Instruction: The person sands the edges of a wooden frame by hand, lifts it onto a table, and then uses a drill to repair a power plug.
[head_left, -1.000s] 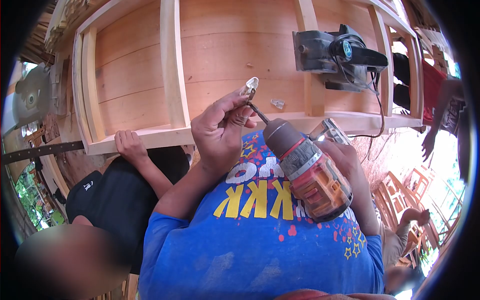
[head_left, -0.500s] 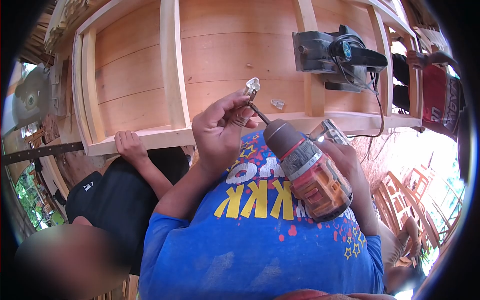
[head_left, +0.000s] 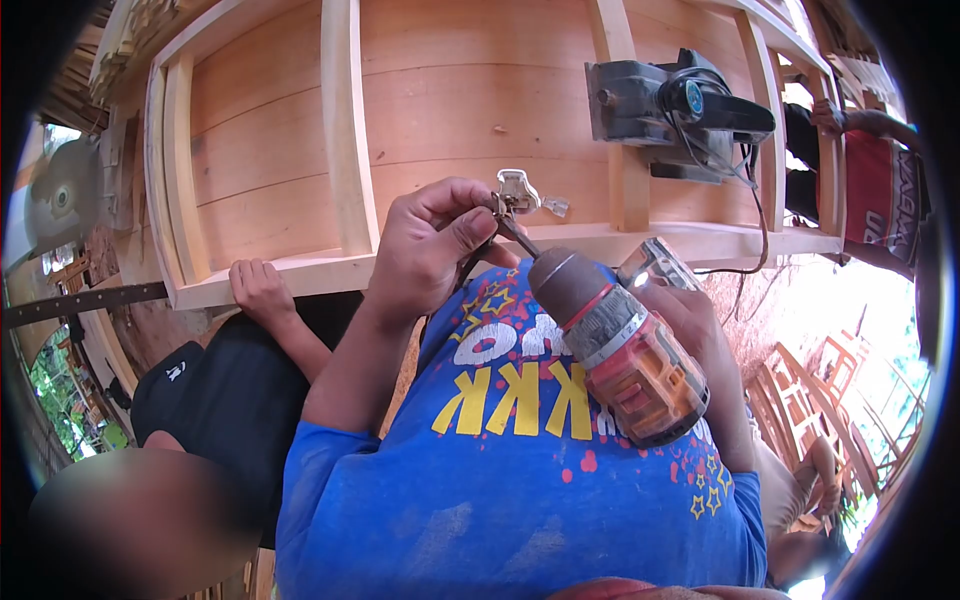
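Note:
My left hand (head_left: 440, 240) pinches a small metal fitting (head_left: 514, 190) between thumb and fingers, over the front edge of a wooden frame (head_left: 400, 268). My right hand (head_left: 680, 318) is wrapped round the grip of a red and black power drill (head_left: 630, 350). The drill points up and to the left, and its bit (head_left: 517, 240) reaches the fingertips of my left hand. Whether the bit touches the fitting is hard to tell. A small clear object (head_left: 556, 206) lies on the boards just right of the fitting.
A black power planer (head_left: 690, 110) with a cord rests on the frame's right part. At left, a co-worker's hand (head_left: 262, 290) holds the front edge. Another person in a red shirt (head_left: 875, 190) stands at the far right. Wooden chair frames (head_left: 815, 400) lie at lower right.
My left hand has moved slightly left and turned, so more of the fitting shows. The drill has shifted slightly down and right. At far right, the other person's arm has moved.

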